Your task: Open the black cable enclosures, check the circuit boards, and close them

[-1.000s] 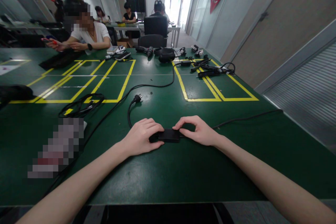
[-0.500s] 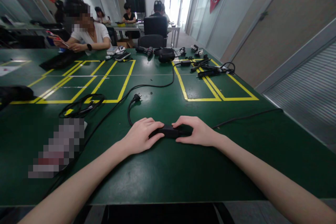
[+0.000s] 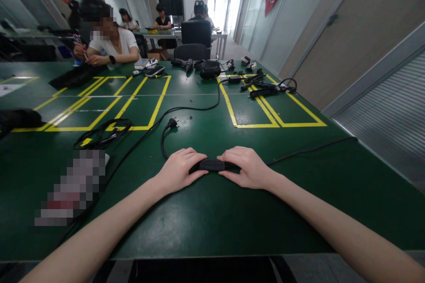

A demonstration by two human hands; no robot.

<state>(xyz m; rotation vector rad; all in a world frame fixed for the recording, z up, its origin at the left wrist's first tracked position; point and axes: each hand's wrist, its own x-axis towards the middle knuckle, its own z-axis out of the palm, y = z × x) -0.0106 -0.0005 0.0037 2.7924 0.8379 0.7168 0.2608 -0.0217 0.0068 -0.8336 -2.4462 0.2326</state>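
A small black power adapter (image 3: 212,165) lies on the green table (image 3: 212,221) in front of me. My left hand (image 3: 179,170) grips its left end with curled fingers. My right hand (image 3: 247,167) closes over its right end, fingers bent down on it. One black cord runs from the adapter's left side up to a plug (image 3: 171,123). Another thin cord (image 3: 312,148) leads off to the right.
A coiled black cable (image 3: 102,133) lies to the left beside yellow tape boxes (image 3: 139,101). More chargers and cables (image 3: 265,87) sit at the far right. A person in a white top (image 3: 111,44) sits at the far left, others farther back.
The adapter has turned onto its narrow edge between my hands. My right hand has slid further over its right end. The person at the far left raised a hand.
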